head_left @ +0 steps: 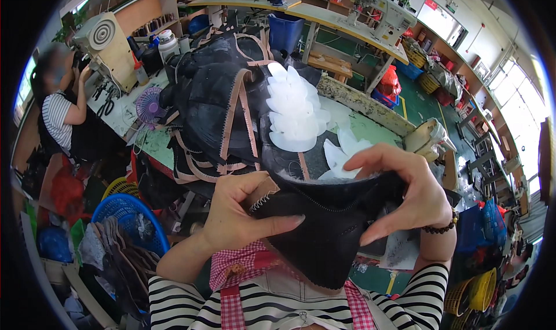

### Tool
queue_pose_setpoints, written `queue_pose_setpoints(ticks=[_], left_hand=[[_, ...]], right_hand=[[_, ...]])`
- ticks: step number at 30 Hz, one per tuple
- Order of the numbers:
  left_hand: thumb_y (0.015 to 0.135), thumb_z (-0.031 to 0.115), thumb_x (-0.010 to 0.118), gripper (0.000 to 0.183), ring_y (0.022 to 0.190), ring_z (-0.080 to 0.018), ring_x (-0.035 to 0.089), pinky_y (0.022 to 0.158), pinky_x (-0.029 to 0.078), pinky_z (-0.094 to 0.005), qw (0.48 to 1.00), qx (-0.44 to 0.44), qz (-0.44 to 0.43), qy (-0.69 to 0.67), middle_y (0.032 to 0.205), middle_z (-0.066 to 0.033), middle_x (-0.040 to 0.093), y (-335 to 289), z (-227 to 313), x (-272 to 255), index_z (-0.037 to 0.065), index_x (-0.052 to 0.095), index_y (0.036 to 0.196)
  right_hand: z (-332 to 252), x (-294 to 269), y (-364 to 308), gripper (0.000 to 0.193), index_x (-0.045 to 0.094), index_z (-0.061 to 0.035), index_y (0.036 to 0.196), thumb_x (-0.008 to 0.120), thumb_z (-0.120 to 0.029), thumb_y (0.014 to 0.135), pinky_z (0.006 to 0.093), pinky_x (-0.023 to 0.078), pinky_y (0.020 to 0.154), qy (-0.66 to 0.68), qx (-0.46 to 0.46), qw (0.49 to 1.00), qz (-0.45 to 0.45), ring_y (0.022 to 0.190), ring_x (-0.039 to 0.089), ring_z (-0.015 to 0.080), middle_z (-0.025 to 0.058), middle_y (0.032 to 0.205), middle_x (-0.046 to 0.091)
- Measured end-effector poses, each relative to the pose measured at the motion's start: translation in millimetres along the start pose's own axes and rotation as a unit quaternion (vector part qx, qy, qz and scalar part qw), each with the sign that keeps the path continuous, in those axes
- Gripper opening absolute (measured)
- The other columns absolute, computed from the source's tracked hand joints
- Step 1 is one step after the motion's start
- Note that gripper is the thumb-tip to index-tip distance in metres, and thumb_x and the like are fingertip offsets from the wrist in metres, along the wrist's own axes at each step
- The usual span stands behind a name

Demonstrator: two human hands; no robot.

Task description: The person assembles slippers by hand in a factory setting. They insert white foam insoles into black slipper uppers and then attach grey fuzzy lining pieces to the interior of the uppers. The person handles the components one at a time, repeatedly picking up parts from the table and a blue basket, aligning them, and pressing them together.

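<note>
Both my hands hold up a black shoe upper with a zigzag-cut edge and a fleecy pale lining along its top. My left hand pinches its left side, where a tan zigzag-edged strip shows. On the other side, my right hand grips the piece between thumb and fingers. Just beyond lie curved white stiffener pieces, overlapping in a row, with a few looser white pieces nearer my right hand. A large heap of black uppers with tan strips stands behind them.
The pale green worktable lies beyond my hands. A purple fan and a white flask stand left of the heap. A blue basket sits low at left. Another person works at a sewing machine.
</note>
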State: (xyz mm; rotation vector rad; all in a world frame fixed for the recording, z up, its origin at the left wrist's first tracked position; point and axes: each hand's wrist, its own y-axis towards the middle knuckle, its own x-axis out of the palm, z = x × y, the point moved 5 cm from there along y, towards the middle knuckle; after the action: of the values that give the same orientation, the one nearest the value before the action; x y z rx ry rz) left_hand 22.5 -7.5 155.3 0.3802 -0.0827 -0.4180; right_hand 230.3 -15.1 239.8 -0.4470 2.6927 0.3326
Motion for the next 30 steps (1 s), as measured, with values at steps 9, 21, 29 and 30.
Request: queue_pose_setpoints(ticks=[9, 21, 29, 30], left_hand=[[0.069, 0.003, 0.085, 0.037, 0.073, -0.0027, 0.056, 0.066, 0.043, -0.0177, 0.993, 0.049, 0.069, -0.078, 0.080, -0.0004, 0.063, -4.2, 2.3, -3.0, -0.001, 0.060, 0.095], [0.068, -0.001, 0.080, 0.029, 0.080, -0.0079, 0.066, 0.068, 0.053, -0.0237, 0.938, 0.236, 0.054, 0.248, 0.089, -0.0010, 0.072, 114.1, 39.2, -11.5, 0.004, 0.072, 0.095], [0.067, 0.021, 0.068, 0.018, 0.081, -0.0183, 0.048, 0.089, 0.041, -0.0462, 0.755, 0.392, -0.066, 0.521, 0.081, 0.0092, 0.064, 18.9, -110.8, 16.5, 0.021, 0.074, 0.083], [0.068, 0.020, 0.068, 0.018, 0.084, -0.0172, 0.051, 0.101, 0.039, -0.0498, 0.754, 0.375, -0.123, 0.525, 0.087, 0.0072, 0.066, -9.9, -153.4, 24.5, 0.020, 0.074, 0.084]], right_hand=[[8.2, 0.5, -4.9, 0.028, 0.060, -0.0028, 0.064, 0.085, -0.014, 0.071, 0.0201, 0.032, 0.049, -0.050, -0.030, 0.998, 0.029, 0.058, 0.044, -0.0003, -0.0030, 0.059, 0.055], [-43.9, -29.6, 6.7, 0.032, 0.053, -0.0015, 0.066, 0.082, -0.015, 0.068, 0.0284, 0.037, 0.044, -0.502, -0.422, 0.735, 0.170, 0.051, 0.048, 0.0119, 0.0025, 0.061, 0.052], [143.8, 32.8, -35.9, 0.023, 0.061, 0.0007, 0.083, 0.070, -0.006, 0.063, 0.0436, 0.050, 0.092, -0.406, -0.271, 0.873, -0.002, 0.112, 0.059, 0.0358, 0.0195, 0.123, 0.060], [184.2, 53.6, -46.7, 0.030, 0.062, 0.0004, 0.092, 0.070, -0.008, 0.065, 0.0439, 0.048, 0.096, -0.386, -0.217, 0.896, -0.042, 0.116, 0.057, 0.0370, 0.0210, 0.126, 0.058]])
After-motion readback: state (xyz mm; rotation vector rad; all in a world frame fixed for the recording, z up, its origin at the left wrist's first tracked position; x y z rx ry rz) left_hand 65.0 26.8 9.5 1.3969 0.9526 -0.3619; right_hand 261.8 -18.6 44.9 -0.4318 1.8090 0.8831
